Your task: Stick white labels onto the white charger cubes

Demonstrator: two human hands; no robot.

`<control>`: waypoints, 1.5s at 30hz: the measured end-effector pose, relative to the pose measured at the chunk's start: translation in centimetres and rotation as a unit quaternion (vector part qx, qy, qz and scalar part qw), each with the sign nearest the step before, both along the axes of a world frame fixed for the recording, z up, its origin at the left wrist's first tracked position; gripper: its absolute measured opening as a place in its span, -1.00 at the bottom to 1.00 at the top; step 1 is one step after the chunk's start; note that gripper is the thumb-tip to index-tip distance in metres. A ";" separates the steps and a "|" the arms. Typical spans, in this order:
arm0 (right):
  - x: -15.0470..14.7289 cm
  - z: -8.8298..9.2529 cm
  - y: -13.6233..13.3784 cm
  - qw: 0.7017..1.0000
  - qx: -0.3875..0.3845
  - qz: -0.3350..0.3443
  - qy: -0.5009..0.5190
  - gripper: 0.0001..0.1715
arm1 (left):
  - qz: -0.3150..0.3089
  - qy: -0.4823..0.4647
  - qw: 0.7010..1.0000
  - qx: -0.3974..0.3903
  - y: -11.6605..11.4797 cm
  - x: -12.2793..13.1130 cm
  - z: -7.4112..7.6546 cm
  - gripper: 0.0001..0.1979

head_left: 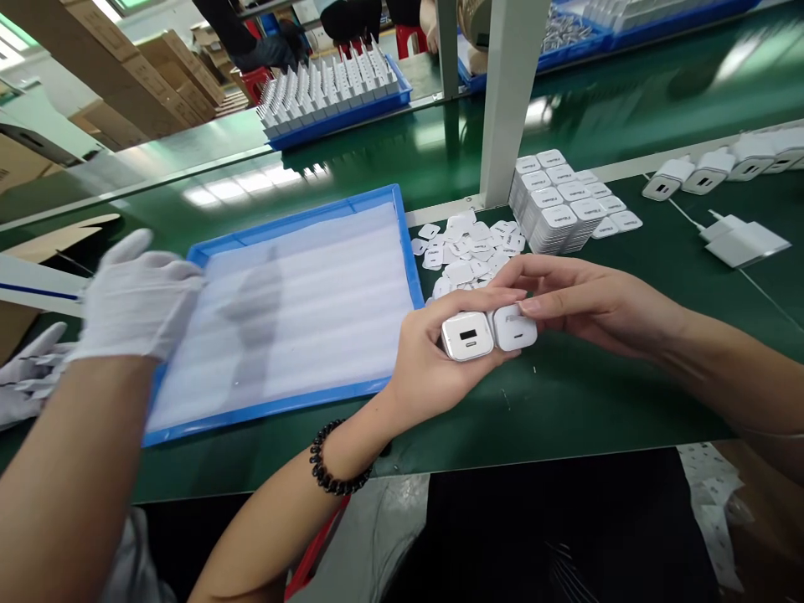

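The left hand (433, 352) clasps two white chargers (488, 333) side by side, ports facing near, while the right hand (584, 293) pinches the right one, steadying it

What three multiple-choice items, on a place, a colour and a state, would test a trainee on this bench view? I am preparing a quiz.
1. Where is the blue tray?
A. left of the bare hands
B. right of them
C. on the floor

2. What colour are the two chargers being held?
A. black
B. white
C. green

3. How does the left hand stand?
A. flat on the table
B. closed around a charger
C. gloved

Answers:
1 A, it lies to their left on the green bench.
2 B, both casings are white.
3 B, its grip wraps one charger while the right hand touches the other.
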State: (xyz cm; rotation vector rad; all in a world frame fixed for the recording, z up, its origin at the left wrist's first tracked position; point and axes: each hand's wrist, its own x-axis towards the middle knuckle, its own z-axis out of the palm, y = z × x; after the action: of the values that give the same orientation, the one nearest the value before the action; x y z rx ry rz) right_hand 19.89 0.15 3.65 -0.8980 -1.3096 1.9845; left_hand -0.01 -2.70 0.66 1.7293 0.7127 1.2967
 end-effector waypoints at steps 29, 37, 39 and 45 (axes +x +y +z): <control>-0.3 -4.6 1.9 0.831 0.395 0.032 -0.391 -0.60 | 0.147 -0.058 0.976 -0.147 2.5 -1.5 -0.3 -0.54; -0.3 -4.4 2.2 0.845 0.399 0.000 -0.358 -0.81 | 0.146 0.017 0.987 -0.065 1.9 -0.7 -0.3 -0.59; 0.3 -3.5 2.3 0.859 0.372 0.005 -0.352 -0.85 | 0.151 0.031 0.987 -0.040 1.7 -0.7 -0.3 -0.60; 1.5 -2.2 2.6 0.941 0.205 -0.084 -0.256 -0.67 | 0.158 0.047 0.986 -0.012 1.6 -0.8 -0.3 -0.62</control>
State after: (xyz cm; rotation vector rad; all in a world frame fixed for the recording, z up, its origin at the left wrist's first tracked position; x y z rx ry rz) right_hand 21.36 2.79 1.49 -1.3101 -1.7752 1.3091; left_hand -0.76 -1.09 0.33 1.7144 1.0884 1.4155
